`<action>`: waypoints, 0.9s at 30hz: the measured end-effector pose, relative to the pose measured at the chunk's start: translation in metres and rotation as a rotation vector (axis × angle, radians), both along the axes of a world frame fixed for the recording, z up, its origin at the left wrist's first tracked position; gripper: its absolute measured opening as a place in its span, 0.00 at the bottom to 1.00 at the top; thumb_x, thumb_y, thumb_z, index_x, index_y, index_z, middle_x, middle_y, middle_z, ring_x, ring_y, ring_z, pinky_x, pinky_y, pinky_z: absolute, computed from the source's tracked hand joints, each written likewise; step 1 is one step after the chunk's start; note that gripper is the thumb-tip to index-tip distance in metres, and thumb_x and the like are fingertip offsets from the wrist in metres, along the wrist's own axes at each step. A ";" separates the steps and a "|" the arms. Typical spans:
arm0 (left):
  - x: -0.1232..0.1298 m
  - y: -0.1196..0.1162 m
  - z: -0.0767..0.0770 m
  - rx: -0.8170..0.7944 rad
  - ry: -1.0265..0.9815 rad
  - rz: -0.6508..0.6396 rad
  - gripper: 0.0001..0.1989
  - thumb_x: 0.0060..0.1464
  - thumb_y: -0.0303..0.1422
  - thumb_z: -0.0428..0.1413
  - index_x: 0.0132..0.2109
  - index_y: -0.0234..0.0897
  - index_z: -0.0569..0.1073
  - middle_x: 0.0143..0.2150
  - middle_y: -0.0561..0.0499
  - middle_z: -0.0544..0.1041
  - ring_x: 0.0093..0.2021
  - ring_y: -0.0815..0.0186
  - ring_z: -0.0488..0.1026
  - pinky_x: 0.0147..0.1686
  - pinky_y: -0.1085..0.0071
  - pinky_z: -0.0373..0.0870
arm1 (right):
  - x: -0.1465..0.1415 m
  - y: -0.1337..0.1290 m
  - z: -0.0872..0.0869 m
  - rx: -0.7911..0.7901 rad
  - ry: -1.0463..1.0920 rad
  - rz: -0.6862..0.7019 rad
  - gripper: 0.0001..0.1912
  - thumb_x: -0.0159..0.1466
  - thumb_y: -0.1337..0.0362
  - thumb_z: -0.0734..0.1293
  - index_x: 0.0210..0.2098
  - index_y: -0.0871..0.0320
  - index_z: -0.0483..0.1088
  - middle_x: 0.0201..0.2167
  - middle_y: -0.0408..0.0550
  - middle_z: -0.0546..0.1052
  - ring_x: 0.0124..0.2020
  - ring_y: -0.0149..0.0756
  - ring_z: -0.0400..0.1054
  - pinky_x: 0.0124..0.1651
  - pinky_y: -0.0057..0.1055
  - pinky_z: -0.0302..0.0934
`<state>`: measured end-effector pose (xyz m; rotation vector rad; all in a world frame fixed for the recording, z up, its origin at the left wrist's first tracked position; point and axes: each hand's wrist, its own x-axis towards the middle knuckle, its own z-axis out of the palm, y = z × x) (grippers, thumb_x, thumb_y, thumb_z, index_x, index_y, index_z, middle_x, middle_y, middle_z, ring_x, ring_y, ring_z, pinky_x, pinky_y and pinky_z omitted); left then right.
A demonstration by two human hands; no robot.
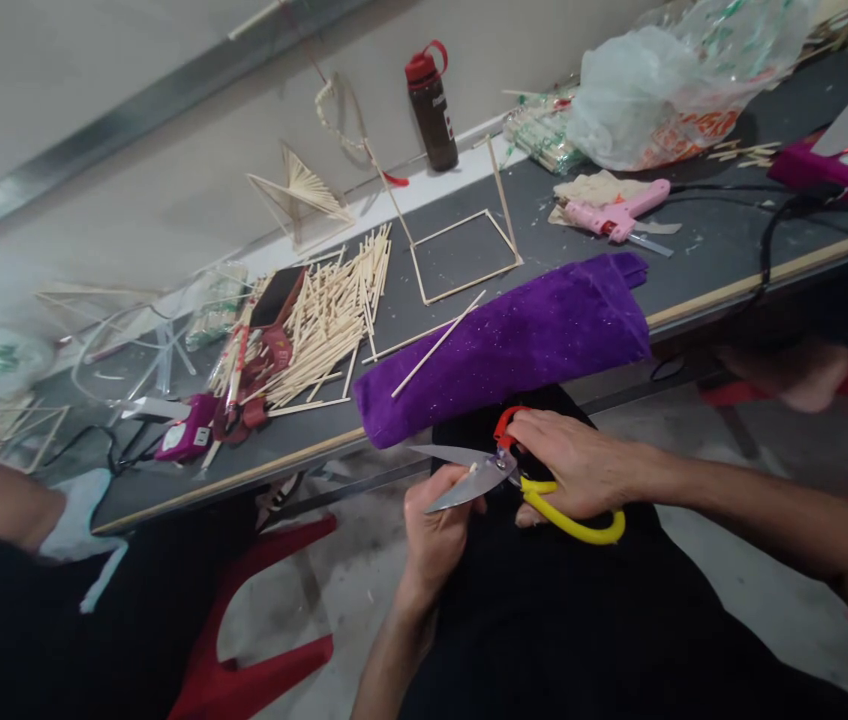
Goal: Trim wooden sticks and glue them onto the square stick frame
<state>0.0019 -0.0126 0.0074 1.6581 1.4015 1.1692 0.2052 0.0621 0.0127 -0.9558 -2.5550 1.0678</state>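
My right hand [578, 462] grips a pair of scissors [475, 483] by its red and yellow handles, blades parted and pointing left. Fingers closed, my left hand [431, 530] is right by the blades. A small pale stick end [473, 467] shows between the blades near the pivot; the rest of that stick is hidden in the left hand. Just beyond both hands a folded purple cloth [544, 335] lies along the table edge, with a thin wooden stick [439, 343] on top. Behind the cloth stands a stick frame [469, 257] with a square base and two upright sticks.
Left of the frame lies a pile of wooden sticks [334, 318]. A pink glue gun [615, 212] rests at the right, near a plastic bag [664, 95]. A bottle [433, 115] stands by the wall. Another person's arm [0, 500] reaches in at the left, above a red chair [266, 665].
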 end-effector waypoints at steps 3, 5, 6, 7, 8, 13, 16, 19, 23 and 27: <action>-0.001 -0.002 -0.005 0.044 -0.011 0.009 0.10 0.61 0.30 0.54 0.30 0.35 0.73 0.21 0.57 0.71 0.21 0.75 0.65 0.25 0.79 0.60 | -0.003 0.000 0.000 0.007 -0.018 -0.009 0.30 0.50 0.44 0.72 0.40 0.60 0.62 0.39 0.51 0.68 0.38 0.43 0.63 0.43 0.43 0.62; -0.002 -0.003 -0.008 0.071 -0.007 0.002 0.10 0.61 0.29 0.53 0.30 0.36 0.72 0.22 0.56 0.72 0.22 0.75 0.66 0.26 0.79 0.61 | -0.005 -0.001 0.000 -0.007 -0.033 -0.009 0.29 0.51 0.44 0.72 0.39 0.59 0.62 0.37 0.50 0.68 0.36 0.41 0.63 0.41 0.42 0.62; -0.002 -0.003 -0.010 0.083 -0.006 0.001 0.10 0.61 0.28 0.53 0.30 0.36 0.72 0.23 0.56 0.72 0.23 0.74 0.67 0.27 0.79 0.62 | -0.005 -0.001 0.000 -0.016 -0.039 -0.011 0.28 0.52 0.45 0.71 0.39 0.59 0.61 0.37 0.50 0.68 0.35 0.41 0.63 0.39 0.41 0.62; -0.003 -0.004 -0.012 0.091 -0.005 0.000 0.10 0.61 0.28 0.53 0.30 0.36 0.72 0.23 0.56 0.72 0.23 0.74 0.68 0.27 0.79 0.62 | -0.005 -0.002 -0.001 -0.021 -0.042 -0.014 0.27 0.52 0.46 0.71 0.39 0.59 0.61 0.36 0.50 0.69 0.34 0.40 0.63 0.38 0.40 0.61; -0.004 -0.005 -0.014 0.098 -0.007 0.001 0.10 0.61 0.27 0.53 0.31 0.36 0.73 0.24 0.56 0.73 0.24 0.74 0.68 0.28 0.79 0.62 | -0.005 -0.003 -0.002 -0.021 -0.044 -0.016 0.25 0.53 0.48 0.70 0.39 0.60 0.61 0.36 0.50 0.69 0.33 0.40 0.63 0.38 0.39 0.61; -0.002 -0.007 -0.021 0.114 -0.043 -0.011 0.08 0.61 0.26 0.52 0.33 0.36 0.73 0.24 0.55 0.72 0.23 0.73 0.68 0.27 0.78 0.63 | -0.002 -0.005 -0.008 0.026 -0.050 -0.013 0.16 0.55 0.59 0.66 0.39 0.60 0.61 0.34 0.50 0.70 0.32 0.40 0.64 0.37 0.38 0.60; -0.001 -0.008 -0.022 0.101 -0.059 -0.014 0.09 0.61 0.27 0.52 0.32 0.36 0.73 0.23 0.55 0.72 0.22 0.73 0.67 0.26 0.77 0.62 | -0.001 -0.005 -0.011 0.042 -0.052 -0.013 0.15 0.54 0.60 0.65 0.38 0.60 0.61 0.33 0.50 0.70 0.31 0.40 0.64 0.36 0.38 0.60; 0.000 -0.007 -0.022 0.093 -0.055 -0.006 0.09 0.61 0.28 0.52 0.31 0.36 0.73 0.22 0.55 0.71 0.22 0.73 0.67 0.26 0.77 0.62 | -0.002 -0.004 -0.011 0.043 -0.061 -0.012 0.15 0.52 0.62 0.65 0.38 0.60 0.61 0.33 0.50 0.70 0.32 0.41 0.65 0.36 0.37 0.60; 0.000 -0.006 -0.022 0.080 -0.027 0.007 0.11 0.61 0.29 0.52 0.30 0.35 0.72 0.22 0.55 0.71 0.22 0.74 0.66 0.26 0.77 0.61 | -0.002 -0.002 -0.010 0.050 -0.068 -0.020 0.15 0.52 0.63 0.65 0.39 0.60 0.62 0.34 0.50 0.71 0.33 0.41 0.66 0.37 0.37 0.60; 0.001 -0.004 -0.021 0.073 -0.010 0.010 0.10 0.61 0.29 0.52 0.31 0.36 0.72 0.23 0.55 0.72 0.22 0.74 0.66 0.25 0.78 0.60 | -0.001 -0.001 -0.011 0.043 -0.077 -0.028 0.15 0.51 0.63 0.65 0.37 0.59 0.61 0.32 0.49 0.71 0.31 0.40 0.65 0.35 0.35 0.59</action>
